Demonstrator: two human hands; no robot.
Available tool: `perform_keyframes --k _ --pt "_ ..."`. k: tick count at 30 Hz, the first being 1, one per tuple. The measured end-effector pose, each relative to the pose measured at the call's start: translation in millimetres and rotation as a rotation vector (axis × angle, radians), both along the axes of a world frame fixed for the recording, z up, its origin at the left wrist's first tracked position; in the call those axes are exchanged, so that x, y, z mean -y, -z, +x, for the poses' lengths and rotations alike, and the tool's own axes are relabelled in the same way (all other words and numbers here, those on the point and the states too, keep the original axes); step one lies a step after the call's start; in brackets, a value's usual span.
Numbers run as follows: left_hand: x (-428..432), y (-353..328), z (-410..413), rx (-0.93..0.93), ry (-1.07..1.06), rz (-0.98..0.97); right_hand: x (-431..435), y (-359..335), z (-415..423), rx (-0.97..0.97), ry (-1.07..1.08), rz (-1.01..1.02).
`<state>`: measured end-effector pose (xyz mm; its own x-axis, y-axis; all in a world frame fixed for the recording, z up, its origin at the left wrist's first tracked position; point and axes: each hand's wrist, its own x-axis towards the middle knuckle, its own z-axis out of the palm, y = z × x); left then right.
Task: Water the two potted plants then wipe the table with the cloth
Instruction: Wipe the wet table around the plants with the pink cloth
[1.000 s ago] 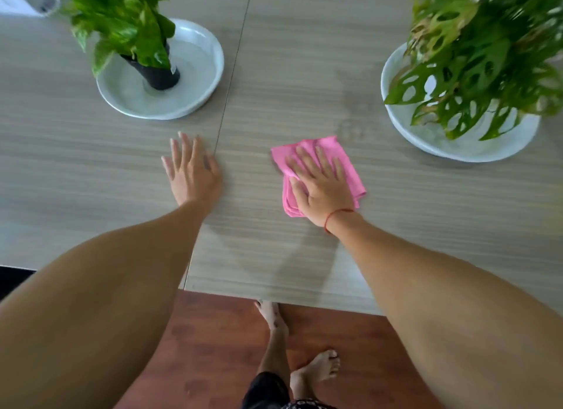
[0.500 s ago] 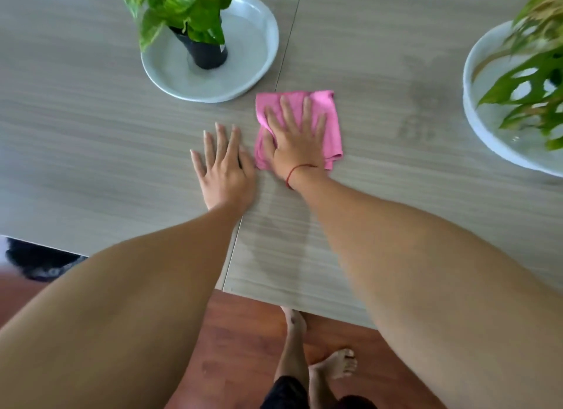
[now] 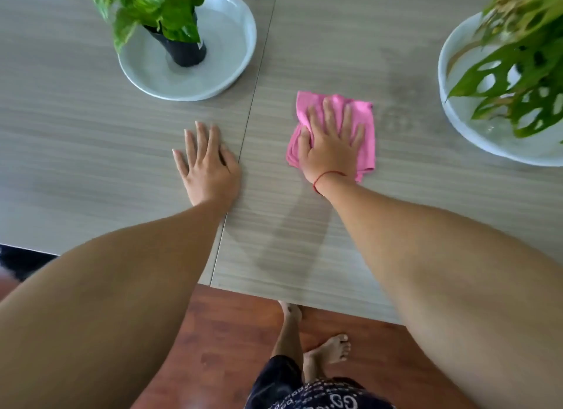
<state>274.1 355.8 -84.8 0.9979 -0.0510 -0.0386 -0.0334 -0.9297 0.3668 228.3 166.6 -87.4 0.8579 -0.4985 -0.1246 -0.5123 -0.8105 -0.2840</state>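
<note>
Both plant dishes flank the right hand (image 3: 330, 143), whose flat, spread grip presses the pink cloth (image 3: 367, 128) onto the desk (image 3: 91, 134); a wide swipe could knock either.

Both bare arms are reaching forward toward twelve o'clock. The left hand (image 3: 207, 164) is lying flat, palm down, its fingers close together and pointing to about eleven. The right hand (image 3: 330, 145), at its three o'clock, is pressing down with fingers spread, pointing near twelve; its palm seems to be flat too. A thin red string (image 3: 327, 177) is circling the right wrist.
</note>
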Motion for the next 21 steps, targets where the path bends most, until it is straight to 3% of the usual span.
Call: perform_keyframes --k 4,12,17,21 --pt "-2.0 5.0 1.6 0.024 -0.002 0.008 -32.5 -0.3 44.5 0.018 0.105 0.020" --pt "2.1 0.6 -1.9 0.023 0.014 0.035 -33.9 -5.6 -13.7 0.043 -0.275 0.053" --pt "52.6 -11.0 -23.9 0.000 -0.043 0.084 28.2 -3.1 -75.2 0.050 -0.104 0.025" --pt "136.4 -11.1 -65.9 0.062 0.436 0.081 75.1 -0.5 -136.5 0.054 0.098 -0.018"
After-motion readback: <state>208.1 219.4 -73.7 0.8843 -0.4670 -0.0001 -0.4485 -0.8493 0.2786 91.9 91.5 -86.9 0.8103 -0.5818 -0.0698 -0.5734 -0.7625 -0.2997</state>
